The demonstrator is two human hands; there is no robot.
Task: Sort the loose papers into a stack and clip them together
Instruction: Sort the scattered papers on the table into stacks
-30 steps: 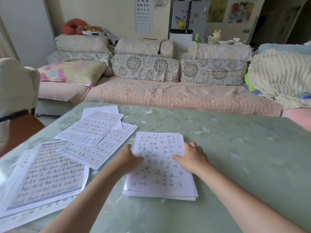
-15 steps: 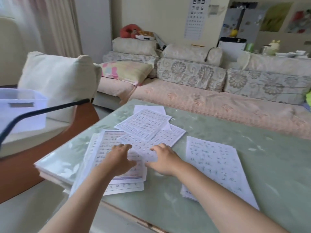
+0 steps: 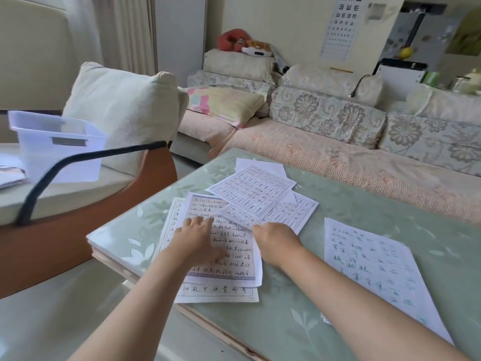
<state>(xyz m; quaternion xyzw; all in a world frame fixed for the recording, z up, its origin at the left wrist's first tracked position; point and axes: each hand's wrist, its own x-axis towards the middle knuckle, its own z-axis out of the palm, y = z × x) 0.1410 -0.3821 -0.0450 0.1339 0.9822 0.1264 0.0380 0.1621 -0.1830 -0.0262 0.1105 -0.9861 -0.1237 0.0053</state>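
Loose white sheets lie fanned near the left corner of the green table (image 3: 325, 316). My left hand (image 3: 194, 239) rests flat, fingers spread, on a handwritten sheet (image 3: 234, 261) that covers another sheet (image 3: 216, 293). My right hand (image 3: 276, 242) sits at that sheet's right edge, fingers curled at the corner of a printed grid sheet (image 3: 289, 214); the fingertips are hidden. A second grid sheet (image 3: 251, 190) overlaps behind. A tidier stack of handwritten papers (image 3: 374, 269) lies to the right, under my right forearm. No clip is visible.
A cushioned chair (image 3: 122, 110) with a black strap (image 3: 78, 160) stands left of the table, holding a clear plastic bin (image 3: 56, 142). A long sofa (image 3: 338, 152) runs behind the table. The table's near edge (image 3: 221, 334) is close to my arms.
Both hands left the tidy stack and moved left onto the scattered sheets. Since half a second ago the view has come closer and my left hand has flattened on the handwritten sheet.
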